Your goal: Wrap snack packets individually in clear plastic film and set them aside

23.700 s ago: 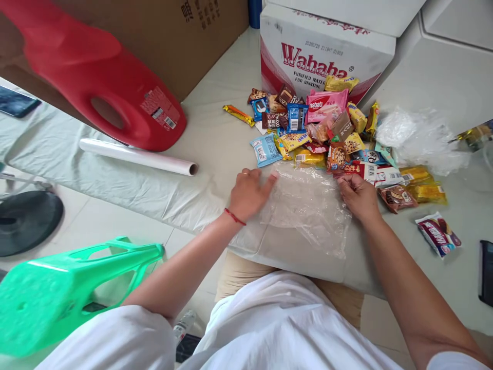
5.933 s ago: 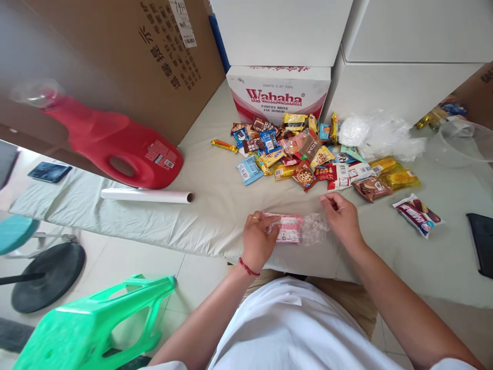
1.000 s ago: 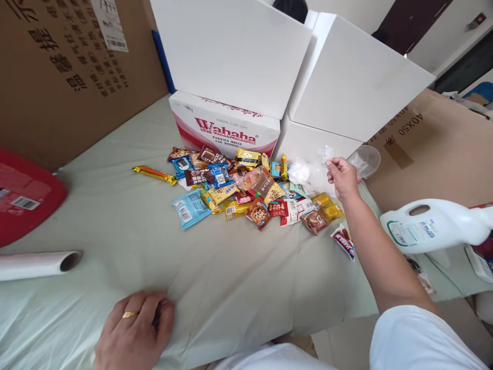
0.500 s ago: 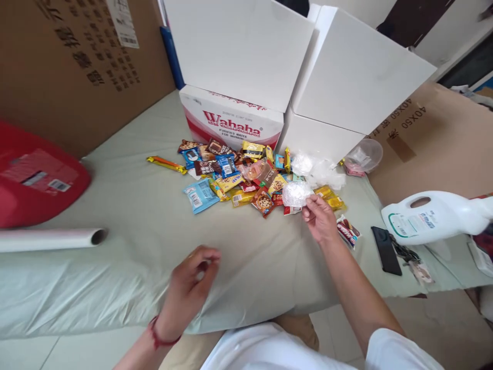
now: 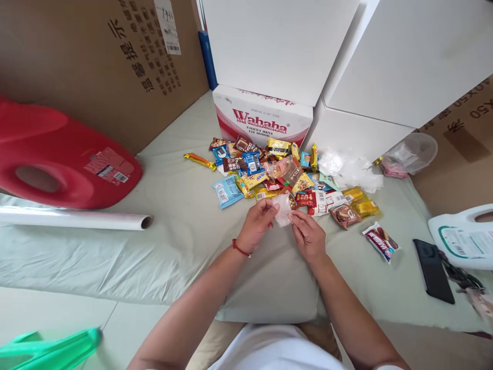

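Observation:
A small, translucent plastic bag is pinched between both my hands in front of the snack pile. My left hand, a red cord on its wrist, grips the bag's left side. From the right, my right hand holds its lower edge between thumb and fingers. Just beyond lies a heap of wrapped snacks, among them a light blue packet, a brown packet and a red-and-white packet. More clear plastic bags lie crumpled at the heap's right side.
A Wahaha carton and white boxes stand behind the heap. To the left are a red jug and a white roll. On the right lie a wrapped snack, a black phone and a white jug.
My right hand has brought the plastic bag from the heap's right side toward me. My left hand has moved up and taken hold of it too. The view has shifted left.

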Tool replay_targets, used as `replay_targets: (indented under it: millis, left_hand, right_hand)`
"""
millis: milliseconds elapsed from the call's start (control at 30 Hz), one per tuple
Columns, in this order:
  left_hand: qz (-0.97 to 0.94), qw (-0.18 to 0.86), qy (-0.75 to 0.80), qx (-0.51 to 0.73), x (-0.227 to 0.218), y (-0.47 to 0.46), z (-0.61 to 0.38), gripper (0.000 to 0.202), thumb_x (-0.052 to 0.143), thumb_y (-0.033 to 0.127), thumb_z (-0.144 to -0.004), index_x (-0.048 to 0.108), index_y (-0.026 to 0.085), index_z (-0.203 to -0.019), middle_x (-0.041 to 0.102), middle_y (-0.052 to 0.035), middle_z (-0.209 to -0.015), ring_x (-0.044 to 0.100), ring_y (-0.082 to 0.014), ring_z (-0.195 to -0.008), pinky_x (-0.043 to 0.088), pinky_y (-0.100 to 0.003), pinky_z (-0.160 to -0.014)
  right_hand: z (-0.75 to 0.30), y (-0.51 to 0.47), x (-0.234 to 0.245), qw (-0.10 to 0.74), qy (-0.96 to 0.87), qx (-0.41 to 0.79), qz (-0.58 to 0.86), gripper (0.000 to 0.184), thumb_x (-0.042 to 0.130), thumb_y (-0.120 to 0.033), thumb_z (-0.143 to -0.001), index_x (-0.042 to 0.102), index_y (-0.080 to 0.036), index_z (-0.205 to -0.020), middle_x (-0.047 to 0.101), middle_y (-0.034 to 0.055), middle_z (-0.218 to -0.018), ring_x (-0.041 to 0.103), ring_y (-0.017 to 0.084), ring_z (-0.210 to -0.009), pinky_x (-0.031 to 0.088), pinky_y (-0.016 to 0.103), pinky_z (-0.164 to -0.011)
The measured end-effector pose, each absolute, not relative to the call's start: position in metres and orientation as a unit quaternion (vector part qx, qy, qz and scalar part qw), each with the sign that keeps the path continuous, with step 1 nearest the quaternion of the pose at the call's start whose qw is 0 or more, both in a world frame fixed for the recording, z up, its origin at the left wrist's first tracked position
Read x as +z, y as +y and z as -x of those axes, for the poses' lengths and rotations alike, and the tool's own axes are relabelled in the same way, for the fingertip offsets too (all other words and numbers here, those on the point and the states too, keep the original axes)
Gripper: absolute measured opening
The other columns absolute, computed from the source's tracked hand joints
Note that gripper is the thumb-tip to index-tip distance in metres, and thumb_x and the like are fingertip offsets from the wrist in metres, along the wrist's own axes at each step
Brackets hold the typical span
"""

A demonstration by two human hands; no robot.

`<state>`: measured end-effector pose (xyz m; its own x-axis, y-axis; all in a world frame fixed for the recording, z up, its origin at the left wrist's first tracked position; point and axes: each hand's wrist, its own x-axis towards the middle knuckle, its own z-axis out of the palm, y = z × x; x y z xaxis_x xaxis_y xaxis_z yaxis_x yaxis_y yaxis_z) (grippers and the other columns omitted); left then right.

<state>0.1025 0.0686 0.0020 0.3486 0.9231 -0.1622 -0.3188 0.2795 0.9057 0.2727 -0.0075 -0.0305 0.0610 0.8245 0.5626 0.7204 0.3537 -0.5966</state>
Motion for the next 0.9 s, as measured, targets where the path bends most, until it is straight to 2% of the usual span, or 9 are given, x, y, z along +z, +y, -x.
replay_targets:
  millis: [100, 200, 267, 367, 500, 600, 700, 800, 900]
  left_hand:
    - [-0.378, 0.711, 0.373, 0.461, -0.016, 0.063, -0.103, 0.046, 0.088, 0.053, -0.067, 0.060, 0.017, -0.071, 0.053, 0.0046, -0.062, 0.041, -0.0065, -0.053, 0.032, -0.019, -0.047]
    - [-0.366, 0.703, 0.390, 0.470, -0.026, 0.061, -0.103, 0.045, 0.090, 0.048, -0.064, 0.058, 0.018, -0.071, 0.050, 0.0064, -0.059, 0.039, -0.0060, -0.052, 0.029, -0.020, -0.048]
    - [-0.369, 0.697, 0.397, 0.469, -0.028, 0.060, -0.103, 0.044, 0.090, 0.046, -0.065, 0.058, 0.018, -0.072, 0.048, 0.0075, -0.058, 0.038, -0.0058, -0.051, 0.028, -0.021, -0.048]
    - [-0.359, 0.708, 0.393, 0.463, -0.027, 0.059, -0.104, 0.045, 0.090, 0.047, -0.066, 0.056, 0.018, -0.072, 0.050, 0.0071, -0.059, 0.040, -0.0058, -0.051, 0.028, -0.021, -0.047]
    - [-0.362, 0.736, 0.372, 0.435, -0.024, 0.057, -0.103, 0.046, 0.089, 0.050, -0.067, 0.057, 0.018, -0.073, 0.053, 0.0058, -0.060, 0.041, -0.0060, -0.050, 0.029, -0.020, -0.045]
    - [-0.347, 0.762, 0.359, 0.412, -0.023, 0.057, -0.101, 0.049, 0.079, 0.062, -0.074, 0.058, 0.018, -0.078, 0.056, 0.0030, -0.064, 0.049, -0.0087, -0.053, 0.028, -0.020, -0.041]
    - [-0.311, 0.774, 0.374, 0.406, -0.021, 0.060, -0.099, 0.046, 0.083, 0.055, -0.071, 0.056, 0.019, -0.079, 0.055, 0.0040, -0.064, 0.050, -0.0084, -0.051, 0.024, -0.019, -0.038]
    - [-0.265, 0.786, 0.373, 0.414, -0.020, 0.066, -0.095, 0.042, 0.087, 0.042, -0.065, 0.053, 0.019, -0.076, 0.053, 0.0059, -0.060, 0.046, -0.0063, -0.047, 0.021, -0.017, -0.038]
    - [-0.217, 0.802, 0.352, 0.431, -0.020, 0.071, -0.090, 0.043, 0.088, 0.038, -0.064, 0.052, 0.020, -0.076, 0.052, 0.0071, -0.058, 0.043, -0.0052, -0.045, 0.019, -0.016, -0.037]
  right_hand:
    - [-0.275, -0.007, -0.031, 0.466, -0.675, 0.082, 0.566, 0.031, 0.056, -0.022, -0.099, 0.074, -0.034, -0.122, 0.073, 0.0072, -0.124, 0.072, 0.024, -0.108, 0.060, 0.043, -0.096]
    - [-0.274, -0.010, -0.025, 0.483, -0.661, 0.084, 0.568, 0.031, 0.054, -0.022, -0.099, 0.074, -0.034, -0.120, 0.070, 0.0071, -0.128, 0.069, 0.026, -0.111, 0.058, 0.047, -0.097]
    - [-0.271, -0.012, -0.020, 0.487, -0.664, 0.071, 0.563, 0.029, 0.059, -0.025, -0.096, 0.073, -0.033, -0.120, 0.069, 0.0081, -0.125, 0.066, 0.028, -0.111, 0.056, 0.050, -0.097]
    - [-0.264, -0.011, -0.017, 0.457, -0.698, 0.073, 0.546, 0.024, 0.069, -0.030, -0.092, 0.074, -0.031, -0.116, 0.071, 0.0079, -0.110, 0.065, 0.028, -0.102, 0.055, 0.049, -0.091]
    - [-0.259, -0.006, -0.022, 0.431, -0.701, 0.111, 0.557, 0.015, 0.062, -0.027, -0.097, 0.075, -0.031, -0.103, 0.072, 0.0060, -0.094, 0.063, 0.025, -0.088, 0.056, 0.043, -0.077]
    - [-0.260, -0.004, -0.024, 0.444, -0.697, 0.134, 0.547, 0.015, 0.060, -0.025, -0.098, 0.074, -0.030, -0.101, 0.071, 0.0059, -0.093, 0.062, 0.024, -0.087, 0.055, 0.041, -0.076]
    - [-0.260, -0.007, -0.022, 0.456, -0.696, 0.168, 0.529, 0.013, 0.060, -0.025, -0.098, 0.073, -0.029, -0.098, 0.071, 0.0056, -0.095, 0.062, 0.023, -0.088, 0.054, 0.040, -0.078]
    - [-0.261, -0.009, -0.023, 0.497, -0.628, 0.242, 0.548, 0.011, 0.062, -0.031, -0.098, 0.072, -0.027, -0.095, 0.069, 0.0045, -0.092, 0.062, 0.021, -0.086, 0.052, 0.038, -0.078]
    - [-0.265, -0.007, -0.025, 0.593, -0.442, 0.379, 0.556, 0.017, 0.069, -0.042, -0.093, 0.068, -0.026, -0.089, 0.058, -0.0014, -0.073, 0.054, 0.015, -0.064, 0.047, 0.028, -0.060]
